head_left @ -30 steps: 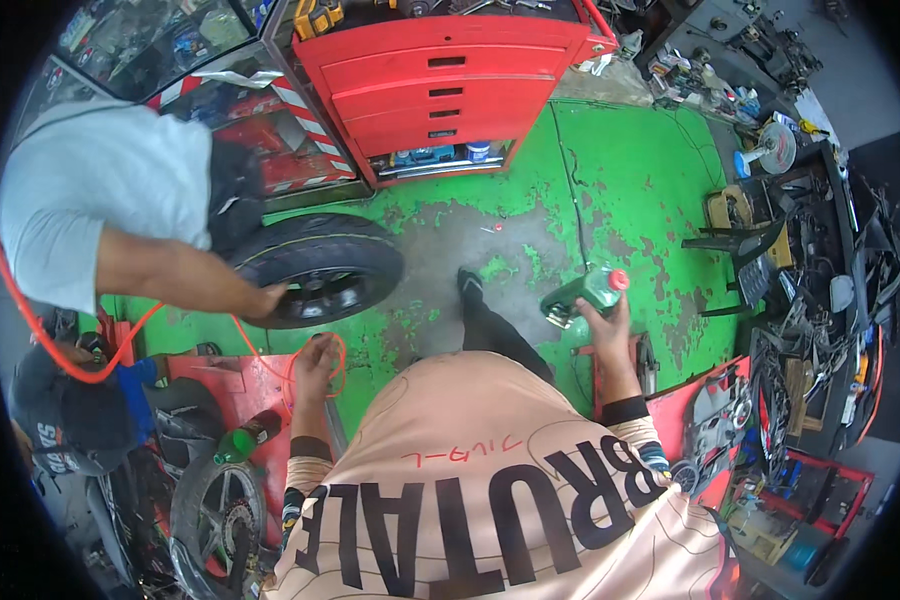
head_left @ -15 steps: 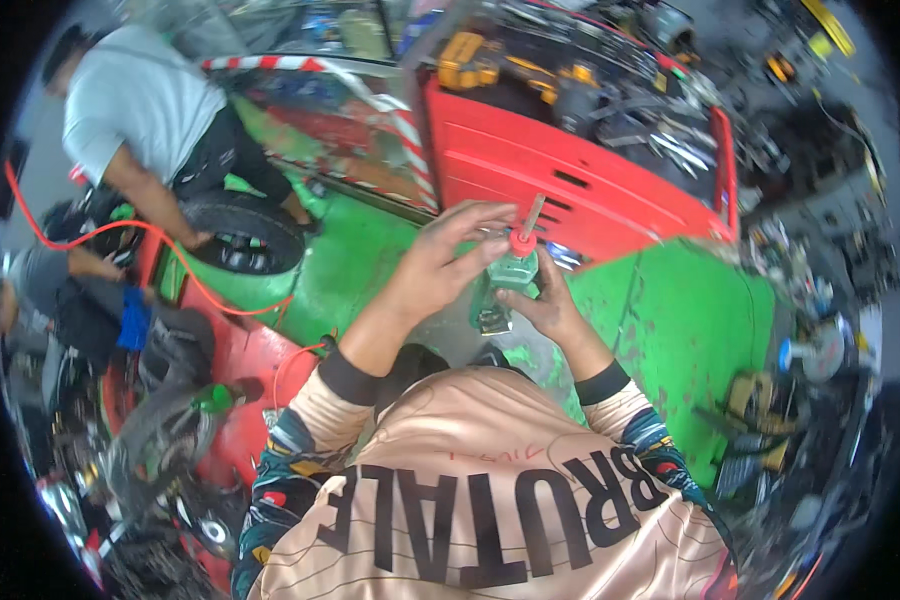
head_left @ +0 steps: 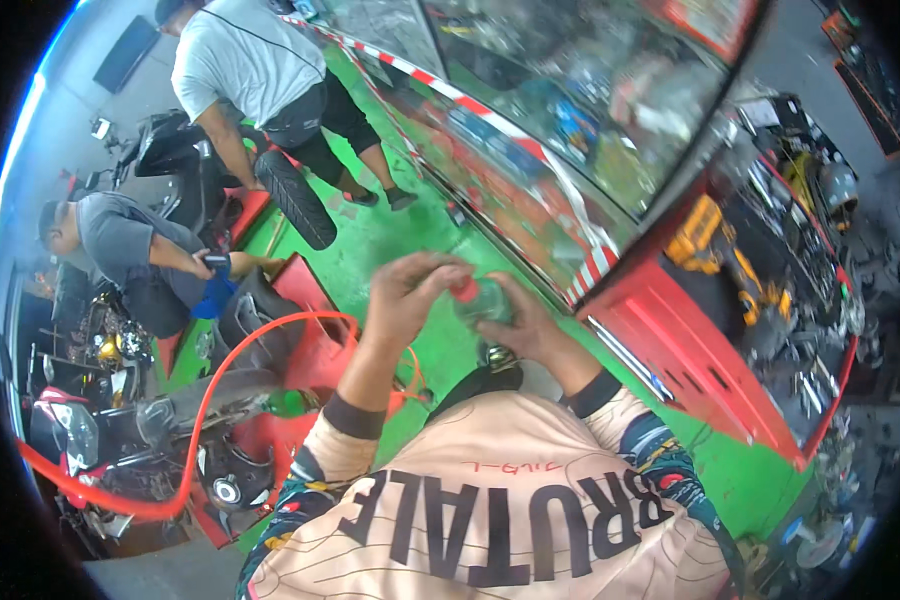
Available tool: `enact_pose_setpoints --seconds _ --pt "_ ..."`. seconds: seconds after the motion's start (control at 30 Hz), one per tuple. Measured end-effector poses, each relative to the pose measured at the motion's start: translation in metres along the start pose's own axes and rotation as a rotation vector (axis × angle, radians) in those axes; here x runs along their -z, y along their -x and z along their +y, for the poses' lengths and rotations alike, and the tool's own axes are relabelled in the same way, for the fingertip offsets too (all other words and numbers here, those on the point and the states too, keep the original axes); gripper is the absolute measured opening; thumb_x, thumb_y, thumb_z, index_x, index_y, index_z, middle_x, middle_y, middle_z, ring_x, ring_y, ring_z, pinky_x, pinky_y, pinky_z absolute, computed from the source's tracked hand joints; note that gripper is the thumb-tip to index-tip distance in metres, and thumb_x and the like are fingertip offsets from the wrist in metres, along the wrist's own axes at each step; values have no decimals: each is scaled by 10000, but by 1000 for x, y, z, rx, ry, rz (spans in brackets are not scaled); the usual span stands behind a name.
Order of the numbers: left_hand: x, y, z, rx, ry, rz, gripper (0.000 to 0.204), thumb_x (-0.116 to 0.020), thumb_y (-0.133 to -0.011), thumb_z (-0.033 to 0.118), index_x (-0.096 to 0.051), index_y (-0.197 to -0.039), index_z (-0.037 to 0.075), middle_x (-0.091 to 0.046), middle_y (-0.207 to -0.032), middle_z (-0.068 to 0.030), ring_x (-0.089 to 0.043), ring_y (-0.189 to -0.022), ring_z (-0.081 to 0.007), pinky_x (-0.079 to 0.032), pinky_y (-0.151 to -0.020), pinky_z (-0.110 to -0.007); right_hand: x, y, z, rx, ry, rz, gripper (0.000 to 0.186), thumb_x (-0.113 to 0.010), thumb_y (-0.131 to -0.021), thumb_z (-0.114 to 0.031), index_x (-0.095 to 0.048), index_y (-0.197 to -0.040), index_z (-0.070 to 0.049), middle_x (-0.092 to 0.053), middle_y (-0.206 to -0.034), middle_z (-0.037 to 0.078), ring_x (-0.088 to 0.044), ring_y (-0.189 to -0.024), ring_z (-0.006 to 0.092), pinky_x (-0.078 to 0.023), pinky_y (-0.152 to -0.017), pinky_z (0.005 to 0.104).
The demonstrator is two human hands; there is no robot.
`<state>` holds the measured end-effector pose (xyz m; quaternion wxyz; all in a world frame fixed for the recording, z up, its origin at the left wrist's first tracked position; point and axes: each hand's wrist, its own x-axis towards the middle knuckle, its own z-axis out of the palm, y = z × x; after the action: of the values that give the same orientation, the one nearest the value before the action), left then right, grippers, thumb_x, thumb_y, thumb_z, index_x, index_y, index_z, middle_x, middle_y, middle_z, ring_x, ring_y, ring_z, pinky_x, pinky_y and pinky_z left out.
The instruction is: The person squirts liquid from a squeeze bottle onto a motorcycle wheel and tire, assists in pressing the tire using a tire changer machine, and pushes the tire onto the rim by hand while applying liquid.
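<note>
My right hand (head_left: 526, 318) is wrapped around a small translucent green bottle (head_left: 490, 302) in front of my chest. The bottle has a red cap (head_left: 465, 290), and its top tips toward my left hand (head_left: 407, 296). The thumb and fingers of that hand are closed at the cap, pinching it. Motion smears the fingertips and the bottle a little, and the thin spout on the cap cannot be made out. Below the bottle a small dark and shiny metal part (head_left: 498, 356) shows, partly hidden by my right hand.
On the right stands a red tool cabinet (head_left: 685, 365) with a yellow power tool (head_left: 700, 235) on top. A glass display case (head_left: 530, 75) has striped tape. At left, one person (head_left: 255, 65) holds a tyre (head_left: 295, 200); another (head_left: 135, 245) crouches by motorcycle parts. An orange hose (head_left: 198, 430) loops nearby.
My view has swung left. My left hand's fingers, spread beside the cap before, are now closed on it. The bottle has tilted left. The person's tyre now stands more edge-on.
</note>
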<state>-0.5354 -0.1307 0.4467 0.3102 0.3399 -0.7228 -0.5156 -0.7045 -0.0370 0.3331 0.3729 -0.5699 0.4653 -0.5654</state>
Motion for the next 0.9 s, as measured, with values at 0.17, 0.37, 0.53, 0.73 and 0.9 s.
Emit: enact_pose_setpoints --seconds 0.17,0.37,0.53,0.73,0.9 --pt "100 -32 -3 -49 70 339 129 -641 -894 33 -707 -947 -64 -732 -961 -142 -682 -879 -179 -527 -839 -298 -63 -141 1 121 42 -183 663 -783 -778 -408 -494 -1272 -73 -652 -1056 195 -664 -969 356 -524 -827 414" --pt "200 -52 1 -160 -134 690 102 -643 -903 23 -698 -924 -62 -723 -989 -158 -687 -902 -198 -526 -830 -289 -145 -277 -15 289 -130 -387 607 -769 -779 -415 -504 -1221 -95 -668 -931 179 -663 -854 396 -520 -732 450" --pt "252 -46 -25 -80 -143 1077 142 -656 -903 62 -702 -962 -59 -726 -990 -146 -663 -855 -146 -517 -741 -245 -214 -357 -6 266 -75 -795 735 -710 -778 -560 -506 -1253 -39 -650 -1072 211 -636 -971 413 -502 -838 477" --pt "260 -23 -56 138 -293 1358 205 -632 -920 96 -659 -1023 -80 -683 -1087 -209 -666 -1010 -273 -494 -956 -381 -281 -420 22 487 -131 -1111 738 -775 -712 -522 -565 -1237 -48 -673 -1041 178 -669 -932 356 -533 -803 430" --pt "255 -44 -87 152 -152 1616 247 -650 -902 110 -655 -1054 -84 -650 -1175 -212 -624 -1103 -292 -462 -998 -401 -323 -468 44 511 -170 -1440 754 -789 -681 -539 -600 -1217 -43 -663 -1120 151 -658 -983 338 -526 -830 419"
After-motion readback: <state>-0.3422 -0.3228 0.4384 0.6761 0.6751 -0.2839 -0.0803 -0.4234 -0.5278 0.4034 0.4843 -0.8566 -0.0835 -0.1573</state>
